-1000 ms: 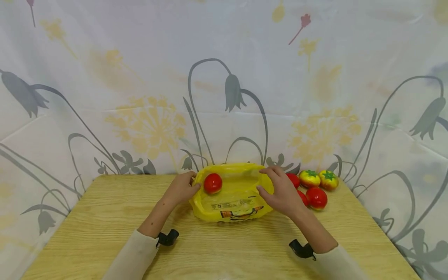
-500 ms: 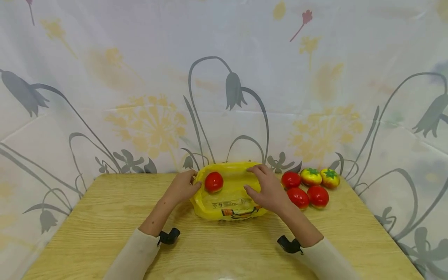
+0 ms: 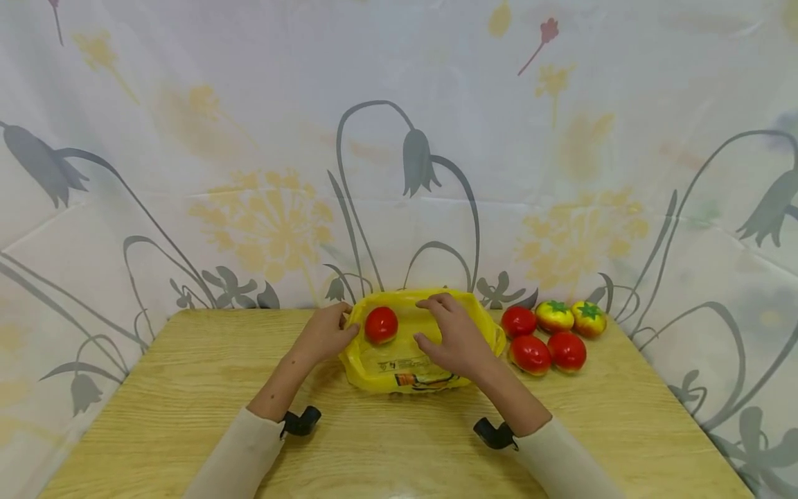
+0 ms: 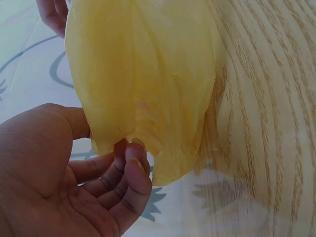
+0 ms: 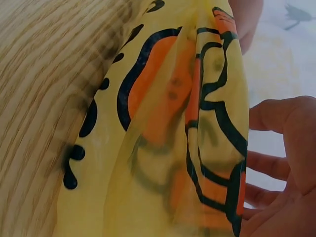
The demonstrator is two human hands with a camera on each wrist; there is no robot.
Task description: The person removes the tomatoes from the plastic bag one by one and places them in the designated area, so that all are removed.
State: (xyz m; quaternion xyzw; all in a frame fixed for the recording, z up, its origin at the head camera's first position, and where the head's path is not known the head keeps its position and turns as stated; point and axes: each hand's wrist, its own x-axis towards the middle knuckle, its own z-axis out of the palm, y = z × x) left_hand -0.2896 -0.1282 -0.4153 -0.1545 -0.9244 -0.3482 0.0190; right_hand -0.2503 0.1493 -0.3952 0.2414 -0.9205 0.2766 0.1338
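A yellow plastic bag (image 3: pixel 405 355) with a black and orange print lies on the table with its mouth spread wide. Inside it, toward the left, sits a round red toy fruit (image 3: pixel 381 325). My left hand (image 3: pixel 324 334) holds the bag's left rim; in the left wrist view the thumb goes behind the plastic and the fingers (image 4: pixel 136 173) curl at its edge. Over the right part of the bag's mouth is my right hand (image 3: pixel 458 339), fingers and thumb spread apart with nothing between them. In the right wrist view, the printed bag (image 5: pixel 163 98) partly hides its fingers.
To the right of the bag, several toy fruits lie grouped: glossy red ones (image 3: pixel 567 351) and two yellow-red ones with green leaf tops (image 3: pixel 589 319). A patterned cloth (image 3: pixel 399 152) hangs behind the wooden table (image 3: pixel 386 450).
My right hand has moved left from the bag's right rim to over its mouth, uncovering the red fruits on the right. The left hand keeps its place on the rim.
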